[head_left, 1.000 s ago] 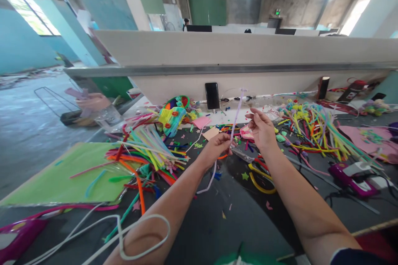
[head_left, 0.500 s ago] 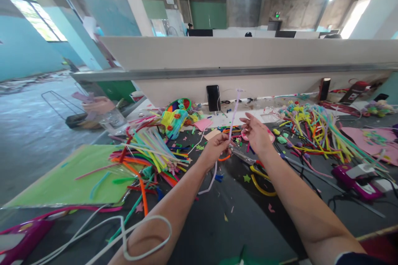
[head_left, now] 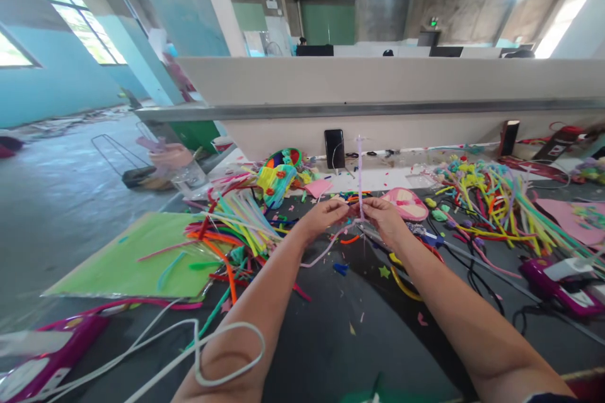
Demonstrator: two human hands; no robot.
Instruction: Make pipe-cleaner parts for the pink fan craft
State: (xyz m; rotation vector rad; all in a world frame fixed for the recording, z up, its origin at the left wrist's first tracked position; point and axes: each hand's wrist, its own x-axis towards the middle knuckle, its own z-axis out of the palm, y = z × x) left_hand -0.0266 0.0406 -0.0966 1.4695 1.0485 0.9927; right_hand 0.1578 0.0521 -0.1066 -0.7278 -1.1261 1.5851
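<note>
A lilac pipe cleaner (head_left: pixel 360 170) stands upright between my hands, with a small crosspiece at its top. Its lower length bends off to the left and hangs toward the dark tabletop. My right hand (head_left: pixel 385 220) pinches the stem near the bend. Close beside it, the fingers of my left hand (head_left: pixel 325 216) are pressed together at the pipe cleaner; its exact grip is partly hidden. Under my right hand lie scissors with a yellow handle (head_left: pixel 405 284), mostly covered by the wrist. A pink rounded piece (head_left: pixel 406 203) rests just behind that hand.
Bundles of coloured pipe cleaners (head_left: pixel 248 220) lie left, and another heap (head_left: pixel 496 201) right. A green sheet (head_left: pixel 127 258) is at left. A phone (head_left: pixel 334 148) leans on the partition (head_left: pixel 406 82). White cable (head_left: pixel 250 327) loops over my left forearm. Purple power strips (head_left: pixel 562 286) sit either side.
My right hand has come down and left from an open pose and now pinches the pipe cleaner. The stem stands straighter. The view has turned slightly left.
</note>
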